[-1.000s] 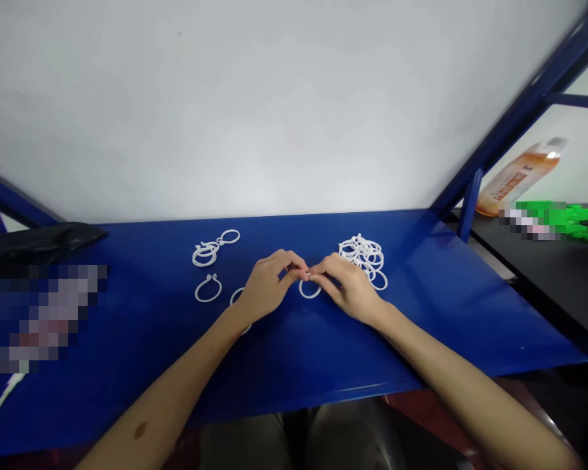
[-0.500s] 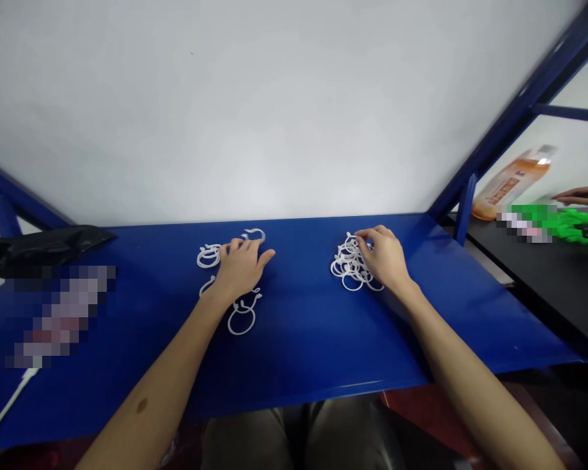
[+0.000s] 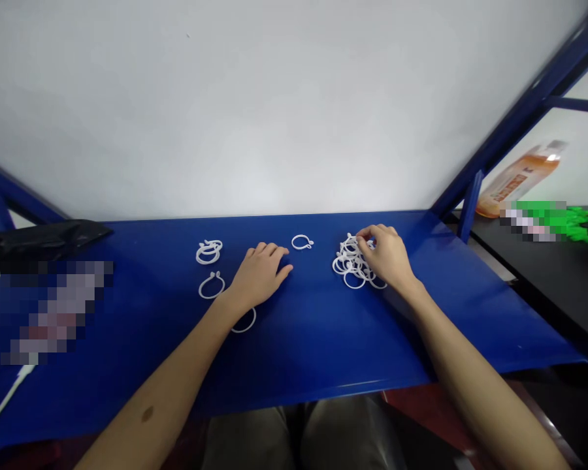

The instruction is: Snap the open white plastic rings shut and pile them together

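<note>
My left hand (image 3: pixel 262 271) is spread palm down over the blue table, holding nothing. Just beyond its fingertips lies a single white open ring (image 3: pixel 301 248) with knobbed ends. At the pile of white rings (image 3: pixel 354 279), my right hand (image 3: pixel 382 254) has thumb and forefinger pinched on a ring at the upper right edge. Left of my left hand is a small cluster of rings (image 3: pixel 208 262). Nearer me lies one loose ring (image 3: pixel 210 297), and another ring (image 3: pixel 245 330) is partly hidden under my left wrist.
The blue table (image 3: pixel 304 346) meets a white wall (image 3: pixel 294 111). At the left are a black plastic bag (image 3: pixel 44 241) and a blurred-out item with a white cable (image 3: pixel 10 401). Beyond the blue frame at right stand an orange-drink bottle (image 3: pixel 519 183) and bright green things (image 3: pixel 575 222).
My left hand has moved right, away from the ring cluster. A single ring now lies further right, between that hand and the pile. My right hand stays at the pile.
</note>
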Demonstrator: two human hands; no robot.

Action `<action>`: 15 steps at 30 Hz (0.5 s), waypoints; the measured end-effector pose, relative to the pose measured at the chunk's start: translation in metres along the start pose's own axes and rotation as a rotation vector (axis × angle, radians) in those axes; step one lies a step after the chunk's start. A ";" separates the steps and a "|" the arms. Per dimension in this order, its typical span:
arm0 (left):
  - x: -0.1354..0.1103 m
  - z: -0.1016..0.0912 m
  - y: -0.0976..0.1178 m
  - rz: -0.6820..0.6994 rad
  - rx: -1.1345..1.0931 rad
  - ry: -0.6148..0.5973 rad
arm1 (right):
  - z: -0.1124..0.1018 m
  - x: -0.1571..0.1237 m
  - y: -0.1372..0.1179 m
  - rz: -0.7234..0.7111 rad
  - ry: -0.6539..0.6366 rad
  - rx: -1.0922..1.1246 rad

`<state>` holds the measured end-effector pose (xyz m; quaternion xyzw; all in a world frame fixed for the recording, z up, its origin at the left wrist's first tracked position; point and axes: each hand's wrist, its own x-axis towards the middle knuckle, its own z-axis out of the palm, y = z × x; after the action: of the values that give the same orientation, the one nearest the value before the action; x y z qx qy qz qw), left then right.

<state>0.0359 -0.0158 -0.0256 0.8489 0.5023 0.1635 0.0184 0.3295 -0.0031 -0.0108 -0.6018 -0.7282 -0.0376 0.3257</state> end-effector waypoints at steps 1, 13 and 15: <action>0.001 0.002 0.001 0.022 0.000 -0.012 | 0.001 0.000 0.000 -0.006 -0.003 -0.004; 0.006 0.005 0.015 0.123 0.007 -0.056 | 0.004 -0.003 0.002 -0.007 0.009 -0.072; 0.004 0.005 0.017 0.126 0.014 -0.035 | 0.003 -0.003 0.001 -0.016 0.042 -0.070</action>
<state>0.0533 -0.0201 -0.0261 0.8816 0.4487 0.1458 0.0107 0.3293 -0.0037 -0.0150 -0.6058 -0.7243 -0.0783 0.3196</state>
